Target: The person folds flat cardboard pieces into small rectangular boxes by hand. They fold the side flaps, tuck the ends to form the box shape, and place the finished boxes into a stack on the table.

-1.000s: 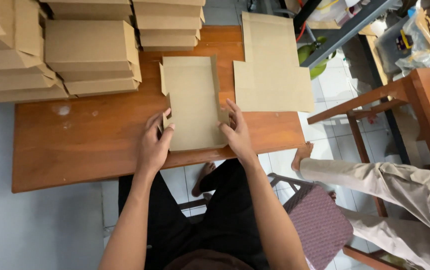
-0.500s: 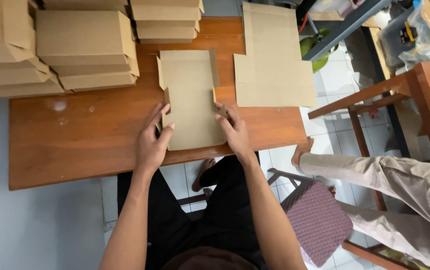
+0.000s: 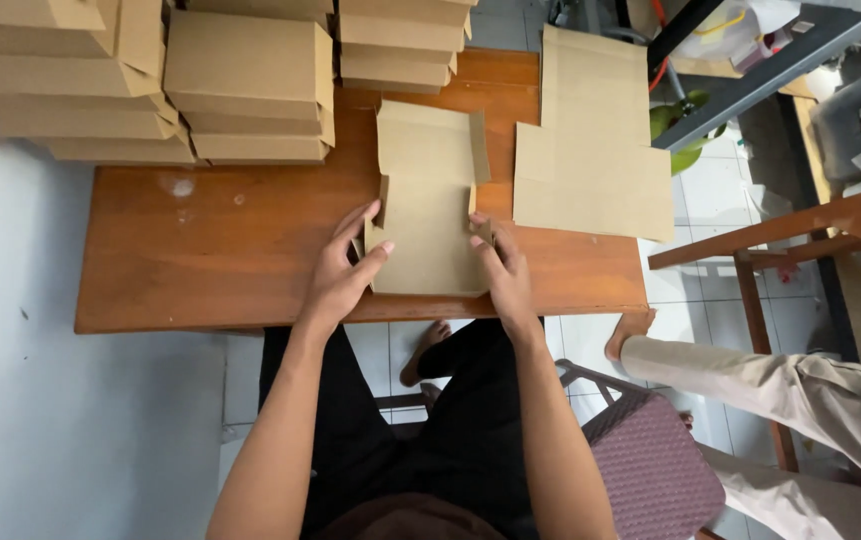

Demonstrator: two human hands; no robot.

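Between the left hand and right hand, both open-fingered and pressing its side flaps, lies a flat brown die-cut cardboard box blank, on a reddish-brown wooden table. Folded cardboard boxes stack behind.

Even, soft daylight fills the scene, bright enough to show colour without harsh glare; only a faint sheen lies on the wooden tabletop left of the fingers. Shadows are short and diffuse beneath the fingers. Focus is sharp centrally, with slight wide-angle stretching toward the frame edges.
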